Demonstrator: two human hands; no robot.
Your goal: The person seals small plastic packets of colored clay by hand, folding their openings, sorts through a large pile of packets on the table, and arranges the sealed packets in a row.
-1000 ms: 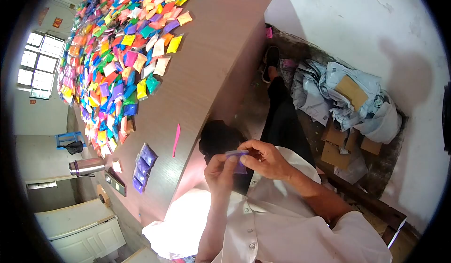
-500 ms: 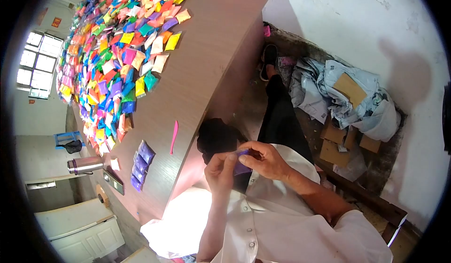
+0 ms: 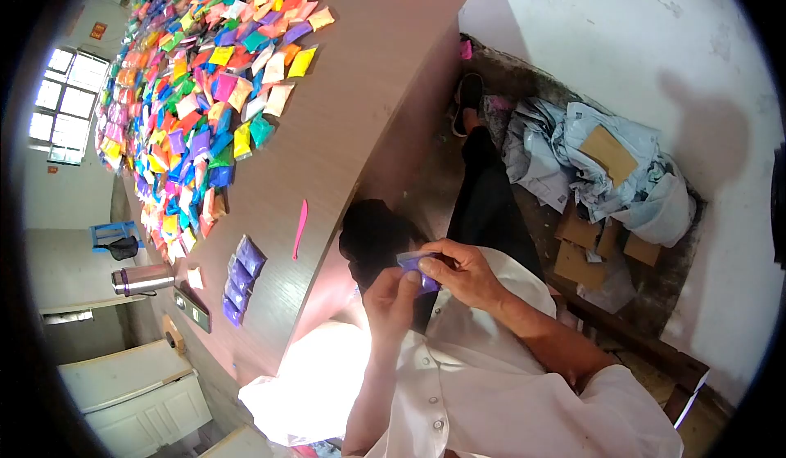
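One small clear plastic bag of purple filling (image 3: 429, 284), held in the air just off the person's side of the brown wood-grained table (image 3: 360, 73). Left hand (image 3: 390, 298): thumb pressed on the bag's lower part, fingers mostly hidden behind. Right hand (image 3: 463, 274): thumb and index finger pinching its upper right side. Mouth sealed or unsealed — cannot tell. On the table, near that side: one slim bright-pink stick (image 3: 301, 229); farther in, a row of four plump purple plastic packets (image 3: 240, 275); across the table's far side, a broad heap of small multicoloured plastic sachets (image 3: 196, 114). Risks, as judged: a loosened pinch could drop the bag clear of the table; hard thumb pressure could force filling through an unsealed mouth — or split the thin film.
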